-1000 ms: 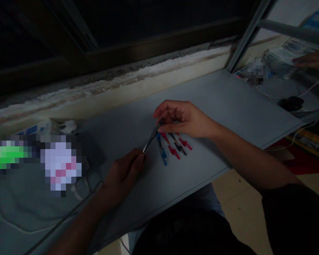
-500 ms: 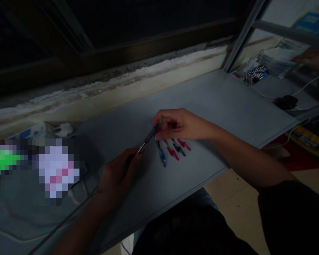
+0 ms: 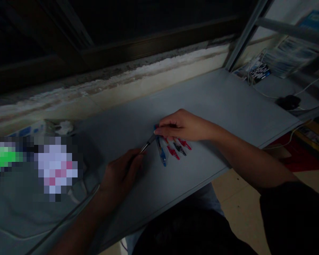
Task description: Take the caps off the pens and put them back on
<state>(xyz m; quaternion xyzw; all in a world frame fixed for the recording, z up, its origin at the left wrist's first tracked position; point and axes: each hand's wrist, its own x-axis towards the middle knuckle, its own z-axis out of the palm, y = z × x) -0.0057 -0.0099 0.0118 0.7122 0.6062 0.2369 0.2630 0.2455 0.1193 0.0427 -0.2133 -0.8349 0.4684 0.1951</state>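
A slim metal-tipped pen (image 3: 149, 141) is held at a slant over the grey desk (image 3: 223, 99), its upper end pinched between thumb and fingertips of the right hand (image 3: 184, 125) at 2 o'clock, its metal end meeting the curled, nearly closed left hand (image 3: 122, 173) at 7 o'clock. A fan of red, blue and black pen-like items (image 3: 170, 150) lies on the desk at 4 o'clock, just beneath the right hand. A black plug (image 3: 287, 102) sits well apart at 2 o'clock.
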